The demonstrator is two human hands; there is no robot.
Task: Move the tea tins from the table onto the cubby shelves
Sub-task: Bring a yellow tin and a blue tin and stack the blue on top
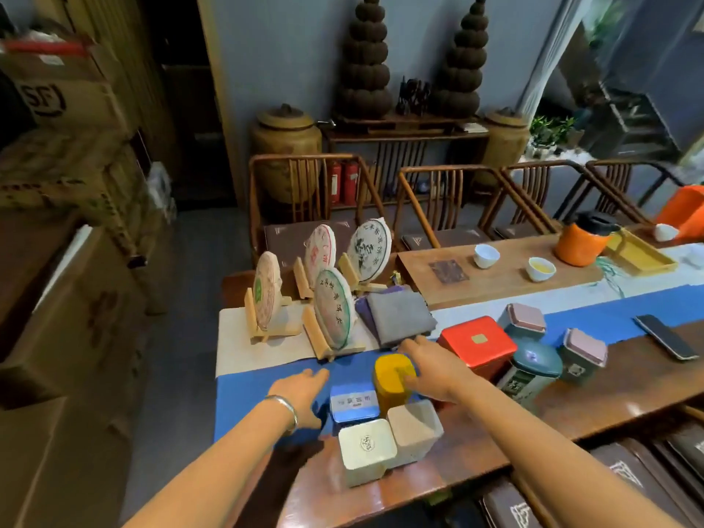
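Yellow tin (pixel 392 379) (tall, upright) under right hand (pixel 434 371).

Not much you can actually read here. The clearest bit is "SF" in big black letters inside a rounded outline, printed on the side of the cardboard box (pixel 57 97) stacked at the top left. The four round tea cakes on stands have Chinese characters around their paper wrappers, boldest on the back right cake (pixel 370 250), but they're too soft to make out. The blue tin (pixel 353 400) has a white label with a few characters, also blurred. The white tin (pixel 364 447) carries a small round emblem on its lid, no legible text. The dark teal tin (pixel 531 369) has pale markings down its side, unreadable too.
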